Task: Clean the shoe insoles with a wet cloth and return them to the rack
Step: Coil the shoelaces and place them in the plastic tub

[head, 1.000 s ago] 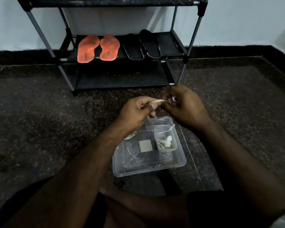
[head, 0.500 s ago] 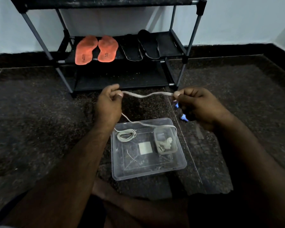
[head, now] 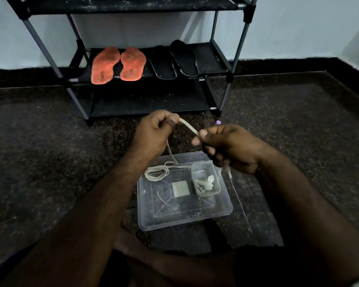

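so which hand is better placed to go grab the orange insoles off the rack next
Probably the left hand: it sits nearer the pair of orange foam insoles on the left of the black metal rack's middle shelf. The right hand is farther right. Both pinch the pale cord.

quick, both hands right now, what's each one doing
Left hand: pinching one end of the pale cord.
Right hand: pinching the cord's other end; a thin pale piece sticks out below it, unclear what.

Two bare forearms, no sleeves; left hand (head: 153,131) and right hand (head: 226,146) ringless; dark clothing over the lap.
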Tool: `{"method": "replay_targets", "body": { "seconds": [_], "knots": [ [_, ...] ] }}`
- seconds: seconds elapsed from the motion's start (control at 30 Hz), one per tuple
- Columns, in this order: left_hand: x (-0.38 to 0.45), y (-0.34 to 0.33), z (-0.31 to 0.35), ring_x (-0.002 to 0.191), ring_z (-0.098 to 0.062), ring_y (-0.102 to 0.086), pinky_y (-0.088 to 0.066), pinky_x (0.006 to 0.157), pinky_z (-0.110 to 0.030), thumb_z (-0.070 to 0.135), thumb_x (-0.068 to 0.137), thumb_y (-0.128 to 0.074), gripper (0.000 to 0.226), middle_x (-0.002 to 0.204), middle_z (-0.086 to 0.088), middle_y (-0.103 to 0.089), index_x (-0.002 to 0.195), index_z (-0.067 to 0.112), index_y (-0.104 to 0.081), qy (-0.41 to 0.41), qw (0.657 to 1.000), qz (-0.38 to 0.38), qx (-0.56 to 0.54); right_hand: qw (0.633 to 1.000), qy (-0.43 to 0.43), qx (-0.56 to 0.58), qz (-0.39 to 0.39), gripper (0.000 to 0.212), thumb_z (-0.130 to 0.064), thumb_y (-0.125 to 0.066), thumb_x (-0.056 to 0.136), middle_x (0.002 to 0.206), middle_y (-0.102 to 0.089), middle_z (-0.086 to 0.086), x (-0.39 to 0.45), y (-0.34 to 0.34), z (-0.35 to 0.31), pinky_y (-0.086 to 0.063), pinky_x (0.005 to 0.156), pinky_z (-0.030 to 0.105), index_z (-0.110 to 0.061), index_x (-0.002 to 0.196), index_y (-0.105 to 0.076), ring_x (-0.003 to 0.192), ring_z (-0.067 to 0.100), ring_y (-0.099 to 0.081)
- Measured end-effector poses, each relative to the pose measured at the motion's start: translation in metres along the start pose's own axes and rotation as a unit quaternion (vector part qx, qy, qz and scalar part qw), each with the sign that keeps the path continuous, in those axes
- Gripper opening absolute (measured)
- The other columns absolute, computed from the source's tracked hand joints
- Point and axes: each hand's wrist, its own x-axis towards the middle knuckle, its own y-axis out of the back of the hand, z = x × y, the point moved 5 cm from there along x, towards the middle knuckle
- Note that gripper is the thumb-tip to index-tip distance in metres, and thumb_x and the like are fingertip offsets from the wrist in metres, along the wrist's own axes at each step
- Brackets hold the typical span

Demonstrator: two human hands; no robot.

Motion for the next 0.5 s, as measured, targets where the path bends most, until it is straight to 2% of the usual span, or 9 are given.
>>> {"method": "replay_targets", "body": {
  "seconds": [0.07,0.13,0.17,0.27,0.3,0.33,0.37,0.4,0.5],
  "knots": [
    [0.001,0.005,-0.001,0.062,0.005,-0.052,-0.039,0.063,-0.011,0.016,0.101,-0.058,0.019,0.069,0.009,-0.059,0.087,0.015,-0.070,0.005,1.000,0.028,0.006,0.998,0.001,0.043,-0.041,0.023,-0.024,-0.055,0.094,0.061,-0.047,0.002,-0.003,-0.007,-0.002,-0.020,0.043,0.021,-0.007,0.095,-0.069,0.049,0.010,-0.034],
    [0.000,0.001,-0.002,0.061,0.005,-0.052,-0.040,0.064,-0.013,0.016,0.102,-0.055,0.022,0.070,0.005,-0.060,0.084,0.021,-0.067,0.026,0.999,0.006,-0.019,0.991,0.024,0.102,-0.082,0.019,-0.019,-0.056,0.092,0.066,-0.051,0.003,-0.007,-0.017,-0.008,-0.023,0.044,0.022,-0.006,0.096,-0.070,0.052,0.010,-0.038],
    [-0.003,-0.004,0.000,0.064,0.002,-0.054,-0.044,0.068,-0.018,0.015,0.102,-0.055,0.024,0.072,0.003,-0.062,0.083,0.023,-0.066,0.037,0.998,-0.014,-0.041,0.985,0.045,0.134,-0.104,0.018,-0.017,-0.055,0.093,0.070,-0.054,0.005,-0.008,-0.022,-0.014,-0.027,0.046,0.022,-0.006,0.097,-0.070,0.055,0.010,-0.043],
    [-0.014,-0.022,0.013,0.072,-0.016,-0.060,-0.052,0.073,-0.044,0.008,0.100,-0.054,0.023,0.072,0.006,-0.064,0.086,0.022,-0.065,0.054,0.985,-0.057,-0.154,0.956,0.124,0.223,-0.142,0.018,-0.014,-0.049,0.095,0.080,-0.059,0.007,-0.013,-0.032,-0.033,-0.040,0.054,0.023,-0.009,0.101,-0.065,0.062,0.014,-0.052],
    [-0.017,-0.027,0.018,0.067,-0.013,-0.059,-0.055,0.070,-0.042,0.004,0.101,-0.052,0.023,0.068,0.010,-0.064,0.089,0.019,-0.064,0.063,0.978,-0.067,-0.189,0.947,0.147,0.251,-0.138,0.017,-0.015,-0.048,0.096,0.079,-0.059,0.006,-0.014,-0.032,-0.039,-0.042,0.056,0.024,-0.010,0.101,-0.064,0.063,0.015,-0.053],
    [-0.020,-0.032,0.023,0.060,-0.006,-0.058,-0.054,0.061,-0.031,-0.001,0.102,-0.049,0.023,0.062,0.013,-0.062,0.092,0.015,-0.062,0.076,0.971,-0.079,-0.214,0.938,0.168,0.277,-0.124,0.016,-0.017,-0.048,0.096,0.079,-0.060,0.004,-0.015,-0.032,-0.044,-0.044,0.057,0.024,-0.012,0.100,-0.063,0.063,0.014,-0.054],
    [-0.024,-0.036,0.027,0.051,0.001,-0.053,-0.047,0.052,-0.018,-0.003,0.102,-0.046,0.022,0.055,0.014,-0.059,0.094,0.011,-0.060,0.087,0.967,-0.098,-0.219,0.929,0.187,0.302,-0.102,0.016,-0.019,-0.048,0.096,0.079,-0.062,0.002,-0.016,-0.030,-0.049,-0.047,0.058,0.025,-0.015,0.100,-0.063,0.064,0.014,-0.057],
    [-0.027,-0.041,0.029,0.044,0.004,-0.046,-0.039,0.045,-0.012,-0.002,0.103,-0.046,0.021,0.052,0.013,-0.055,0.094,0.012,-0.060,0.094,0.966,-0.123,-0.208,0.920,0.206,0.325,-0.073,0.016,-0.021,-0.047,0.097,0.080,-0.063,0.001,-0.016,-0.027,-0.053,-0.050,0.061,0.025,-0.017,0.100,-0.063,0.067,0.014,-0.060],
    [-0.036,-0.050,0.026,0.039,0.003,-0.037,-0.030,0.039,-0.012,0.014,0.105,-0.049,0.027,0.059,0.003,-0.049,0.083,0.023,-0.062,0.081,0.967,-0.208,-0.125,0.905,0.272,0.323,0.044,0.019,-0.020,-0.043,0.103,0.087,-0.065,0.003,-0.012,-0.008,-0.055,-0.054,0.073,0.029,-0.017,0.104,-0.061,0.081,0.018,-0.064]
  ]
}}
